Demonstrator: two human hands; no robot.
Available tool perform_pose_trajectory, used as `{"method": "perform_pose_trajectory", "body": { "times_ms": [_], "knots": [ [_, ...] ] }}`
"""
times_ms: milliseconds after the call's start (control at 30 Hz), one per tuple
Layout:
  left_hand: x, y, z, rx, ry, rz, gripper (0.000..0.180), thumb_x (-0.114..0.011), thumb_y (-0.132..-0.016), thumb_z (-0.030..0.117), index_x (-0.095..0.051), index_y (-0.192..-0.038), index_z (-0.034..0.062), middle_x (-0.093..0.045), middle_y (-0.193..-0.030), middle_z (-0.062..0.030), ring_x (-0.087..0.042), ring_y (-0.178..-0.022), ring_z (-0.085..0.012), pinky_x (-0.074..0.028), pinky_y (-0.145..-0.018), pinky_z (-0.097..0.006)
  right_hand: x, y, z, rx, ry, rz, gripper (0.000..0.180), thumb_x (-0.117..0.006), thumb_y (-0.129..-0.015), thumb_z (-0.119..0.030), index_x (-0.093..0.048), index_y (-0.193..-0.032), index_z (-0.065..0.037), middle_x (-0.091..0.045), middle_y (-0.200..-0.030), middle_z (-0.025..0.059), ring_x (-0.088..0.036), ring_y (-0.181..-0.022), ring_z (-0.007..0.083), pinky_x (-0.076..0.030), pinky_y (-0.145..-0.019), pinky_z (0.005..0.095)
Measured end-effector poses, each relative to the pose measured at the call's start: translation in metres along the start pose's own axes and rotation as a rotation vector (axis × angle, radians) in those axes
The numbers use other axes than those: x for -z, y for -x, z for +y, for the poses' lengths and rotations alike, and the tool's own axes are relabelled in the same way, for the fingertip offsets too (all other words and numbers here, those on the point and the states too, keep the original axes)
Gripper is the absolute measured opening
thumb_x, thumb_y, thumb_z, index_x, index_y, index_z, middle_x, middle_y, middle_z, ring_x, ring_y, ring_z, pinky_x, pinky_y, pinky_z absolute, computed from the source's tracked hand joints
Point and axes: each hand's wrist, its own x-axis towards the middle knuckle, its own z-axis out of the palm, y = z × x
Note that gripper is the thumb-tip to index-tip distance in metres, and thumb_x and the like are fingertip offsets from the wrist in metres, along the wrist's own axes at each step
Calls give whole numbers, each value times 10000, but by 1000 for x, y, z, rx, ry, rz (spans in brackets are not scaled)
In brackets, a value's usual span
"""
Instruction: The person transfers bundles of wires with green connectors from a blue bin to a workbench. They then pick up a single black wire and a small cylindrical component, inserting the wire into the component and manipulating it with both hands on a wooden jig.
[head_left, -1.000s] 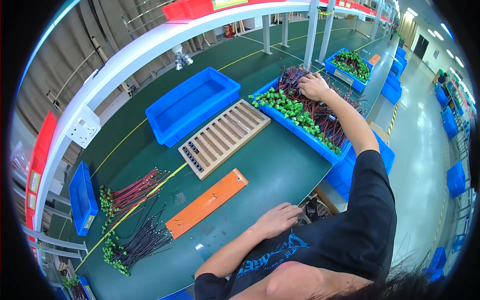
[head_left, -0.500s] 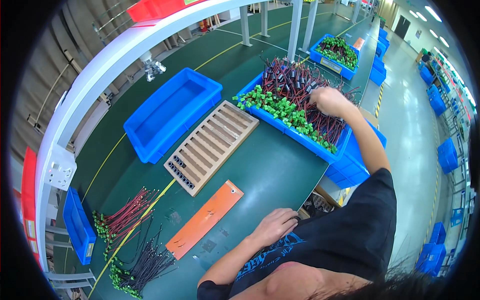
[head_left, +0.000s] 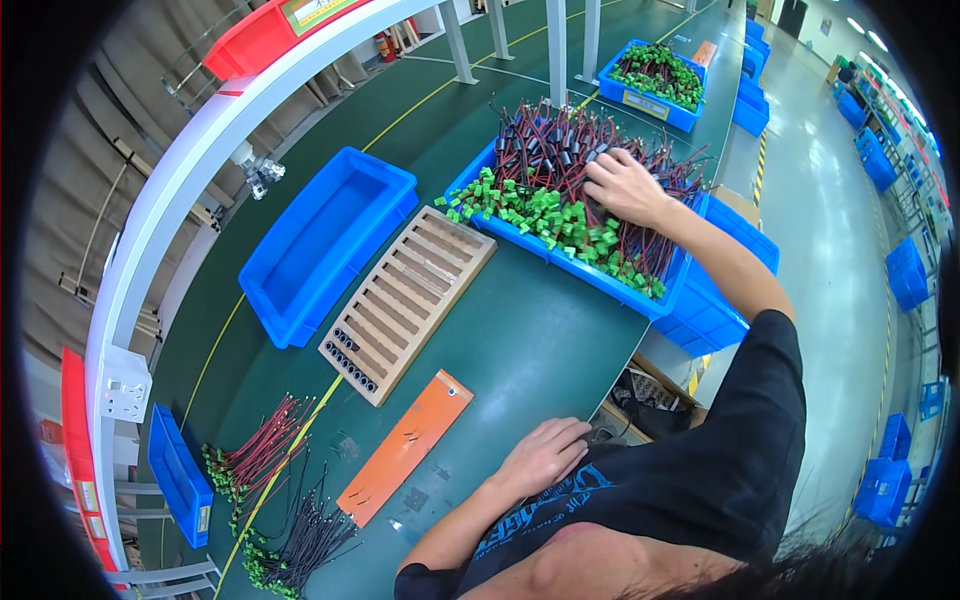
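Observation:
My right hand (head_left: 622,187) reaches into a blue bin (head_left: 560,262) heaped with red and black wires (head_left: 540,140). These carry black cylinders and green connectors (head_left: 545,212). Its fingers are bent down among the wires, and the fingertips are partly hidden, so what they grip is unclear. My left hand (head_left: 545,455) lies at the table's near edge with fingers loosely extended, holding nothing visible. Between the bins sits a slotted wooden tray (head_left: 408,300), with several black cylinders (head_left: 352,360) in the slots at its near end. An orange strip (head_left: 405,445) lies closer to me.
A blue bin with nothing in it (head_left: 325,240) stands left of the tray. Red wires (head_left: 270,445) and black wires (head_left: 310,535) with green connectors lie at left. Another filled bin (head_left: 655,85) stands farther off. A white frame (head_left: 135,230) curves along the left.
The view has shifted slightly. My right hand has turned a little, its fingers now lower among the wires and nearer the green connectors. My left hand has stayed at the table edge.

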Motion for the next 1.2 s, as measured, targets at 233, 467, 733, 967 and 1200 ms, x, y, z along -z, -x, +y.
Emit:
{"method": "perform_pose_trajectory", "body": {
  "times_ms": [233,467,733,967,1200],
  "knots": [
    [-6,2,-2,44,3,9,149,-748,-915,110,-722,-1015,4,-668,-1244,-136,-641,-1168,-315,-539,-965,-418,37,12,19,5,-428,-377,336,-718,-764,-101,-700,-1099,-86,-642,-1137,109,-606,-1168,307,-473,-1075,436],
    [-6,2,-2,53,-4,10,144,-744,-925,117,-721,-1010,4,-667,-1250,-127,-640,-1169,-316,-541,-960,-419,-4,-97,42,98,-469,-129,346,-629,-817,-3,-729,-1133,-103,-704,-1204,75,-617,-1196,290,-522,-997,440],
    [-16,7,-6,64,-26,50,167,-716,-926,146,-692,-981,-10,-656,-1253,-147,-622,-1208,-312,-535,-1024,-417,-63,-191,29,251,-102,-597,504,-807,-717,-269,-744,-1205,-163,-693,-1222,26,-606,-1225,256,-490,-1046,443],
    [-16,16,-10,86,31,51,175,-710,-922,145,-679,-985,-15,-631,-1297,-144,-600,-1246,-309,-540,-1025,-409,-58,-174,28,113,-136,-421,324,-742,-780,-412,-791,-921,-124,-724,-1065,35,-637,-1134,256,-507,-975,449],
    [-13,14,-9,62,95,82,147,-723,-886,125,-675,-911,-12,-628,-1278,-154,-597,-1241,-323,-536,-1026,-412,-51,-142,69,-64,-428,-451,438,-671,-953,-390,-682,-1339,-183,-632,-1410,103,-572,-1329,330,-458,-1113,493]
  ]
}}
